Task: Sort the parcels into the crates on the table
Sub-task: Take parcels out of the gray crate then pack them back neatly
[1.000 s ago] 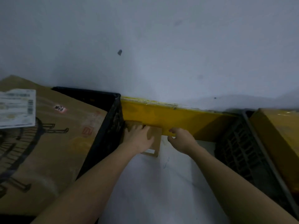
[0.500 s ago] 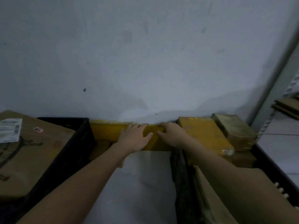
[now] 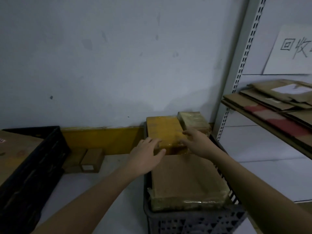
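Covering the yellow parcel [image 3: 162,130], both hands' [image 3: 146,153] [image 3: 196,142] spread grip leaves contact unclear.

Dim, bluish light over my view. Soft shadow on pale grey wall [image 3: 101,65] behind yellow tape-wrapped parcel [image 3: 162,130]. My hands motion-blurred. Black plastic crate [image 3: 33,162] nearly lost in dark. Wide-angle bend tilts perforated metal shelf upright [image 3: 243,65].

A yellow parcel [image 3: 163,130] sits above a brown one [image 3: 185,176] in the dark lattice-patterned crate [image 3: 194,222].
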Motion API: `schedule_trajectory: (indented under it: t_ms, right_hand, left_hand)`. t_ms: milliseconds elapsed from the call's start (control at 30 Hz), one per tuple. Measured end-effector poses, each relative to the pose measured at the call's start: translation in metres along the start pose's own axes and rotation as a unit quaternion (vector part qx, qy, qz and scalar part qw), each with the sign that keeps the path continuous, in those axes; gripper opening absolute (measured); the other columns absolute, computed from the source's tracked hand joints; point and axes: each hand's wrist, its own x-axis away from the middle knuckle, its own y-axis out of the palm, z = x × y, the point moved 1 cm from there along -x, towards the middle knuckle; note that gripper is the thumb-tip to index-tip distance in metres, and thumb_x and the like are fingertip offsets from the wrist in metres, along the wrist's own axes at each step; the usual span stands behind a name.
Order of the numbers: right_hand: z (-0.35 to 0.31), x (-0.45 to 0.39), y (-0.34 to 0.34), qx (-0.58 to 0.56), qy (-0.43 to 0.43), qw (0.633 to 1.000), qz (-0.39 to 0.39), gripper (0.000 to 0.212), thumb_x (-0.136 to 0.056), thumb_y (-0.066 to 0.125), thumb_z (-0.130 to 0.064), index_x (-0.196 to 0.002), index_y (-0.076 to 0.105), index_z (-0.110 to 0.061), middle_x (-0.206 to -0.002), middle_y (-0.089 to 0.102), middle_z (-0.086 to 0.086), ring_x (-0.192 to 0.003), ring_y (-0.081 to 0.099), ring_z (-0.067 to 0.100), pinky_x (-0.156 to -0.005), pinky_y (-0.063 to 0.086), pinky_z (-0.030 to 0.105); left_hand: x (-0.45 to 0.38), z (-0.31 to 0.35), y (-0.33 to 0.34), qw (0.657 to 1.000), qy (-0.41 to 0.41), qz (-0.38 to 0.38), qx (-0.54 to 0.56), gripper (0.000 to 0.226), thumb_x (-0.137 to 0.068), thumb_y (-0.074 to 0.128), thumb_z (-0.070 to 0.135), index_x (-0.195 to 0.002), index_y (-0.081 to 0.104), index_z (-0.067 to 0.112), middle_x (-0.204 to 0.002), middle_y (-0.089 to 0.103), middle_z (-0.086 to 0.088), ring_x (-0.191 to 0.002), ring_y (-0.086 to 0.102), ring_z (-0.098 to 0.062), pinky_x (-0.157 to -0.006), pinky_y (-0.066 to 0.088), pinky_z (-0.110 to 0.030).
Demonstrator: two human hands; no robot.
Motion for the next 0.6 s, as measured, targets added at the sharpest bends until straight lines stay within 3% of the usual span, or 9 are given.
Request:
schedule_trajectory:
  t_ms: [167, 300, 367, 400, 467, 533, 600]
  right_hand:
    - [0.050, 0.033, -0.001, -0.039, 0.092, 0.994, 0.038, 0.038, -0.095, 0.059, -0.039, -0.125, 0.060, -0.017, -0.116, 0.067, 0.003, -0.103, 0.062, 0.021, -0.083, 0.051, 0.035]
    - [0.077, 0.056, 0.010, -0.102, 0.197, 0.975, -0.027, 0.069, -0.094, 0.055, -0.055, -0.145, 0.043, -0.009, -0.138, 0.054, 0.010, -0.121, 0.055, 0.027, -0.096, 0.048, 0.039]
    - [0.080, 0.065, 0.017, -0.137, 0.230, 0.962, -0.053, 0.078, -0.095, 0.048, -0.061, -0.148, 0.038, -0.005, -0.139, 0.052, 0.012, -0.113, 0.057, 0.025, -0.090, 0.049, 0.035]
    - [0.080, 0.068, 0.020, -0.152, 0.236, 0.958, -0.060, 0.078, -0.096, 0.045, -0.062, -0.147, 0.039, -0.004, -0.134, 0.054, 0.011, -0.103, 0.059, 0.020, -0.082, 0.049, 0.031]
    - [0.080, 0.074, 0.023, -0.178, 0.234, 0.954, -0.063, 0.072, -0.097, 0.040, -0.061, -0.141, 0.049, -0.005, -0.112, 0.059, 0.003, -0.086, 0.057, 0.011, -0.071, 0.046, 0.027]
    - [0.080, 0.076, 0.023, -0.190, 0.233, 0.952, -0.059, 0.068, -0.098, 0.039, -0.060, -0.136, 0.053, -0.005, -0.107, 0.059, 0.002, -0.090, 0.059, 0.016, -0.080, 0.049, 0.032]
    - [0.077, 0.077, 0.019, -0.185, 0.230, 0.954, -0.053, 0.066, -0.099, 0.040, -0.058, -0.133, 0.055, -0.002, -0.115, 0.060, 0.008, -0.102, 0.060, 0.025, -0.093, 0.050, 0.040]
  left_hand:
    - [0.019, -0.001, 0.015, 0.993, -0.043, -0.002, 0.111, 0.048, -0.099, 0.049, 0.048, -0.143, 0.043, 0.029, -0.133, 0.048, 0.003, -0.122, 0.048, -0.016, -0.099, 0.046, -0.035]
    - [0.031, 0.000, 0.029, 0.981, -0.120, -0.046, 0.146, 0.069, -0.097, 0.048, 0.055, -0.154, 0.025, 0.024, -0.154, 0.035, -0.001, -0.131, 0.043, -0.014, -0.101, 0.039, -0.022]
    - [0.036, 0.003, 0.035, 0.969, -0.148, -0.072, 0.184, 0.074, -0.097, 0.049, 0.054, -0.156, 0.020, 0.020, -0.156, 0.036, 0.001, -0.110, 0.052, 0.002, -0.085, 0.042, -0.004]
    - [0.037, 0.005, 0.038, 0.964, -0.156, -0.084, 0.199, 0.078, -0.097, 0.049, 0.055, -0.157, 0.014, 0.020, -0.155, 0.037, 0.001, -0.107, 0.054, 0.002, -0.081, 0.043, -0.004]
    - [0.040, 0.007, 0.044, 0.958, -0.170, -0.090, 0.211, 0.091, -0.096, 0.049, 0.057, -0.158, -0.006, 0.019, -0.156, 0.036, 0.001, -0.121, 0.053, -0.012, -0.089, 0.047, -0.019]
    - [0.041, 0.010, 0.047, 0.954, -0.177, -0.078, 0.230, 0.094, -0.096, 0.050, 0.055, -0.157, -0.012, 0.019, -0.155, 0.038, 0.001, -0.123, 0.051, -0.015, -0.090, 0.048, -0.026]
    - [0.041, 0.011, 0.047, 0.940, -0.190, -0.060, 0.276, 0.087, -0.097, 0.052, 0.052, -0.159, 0.000, 0.018, -0.154, 0.039, 0.001, -0.129, 0.049, -0.018, -0.099, 0.048, -0.032]
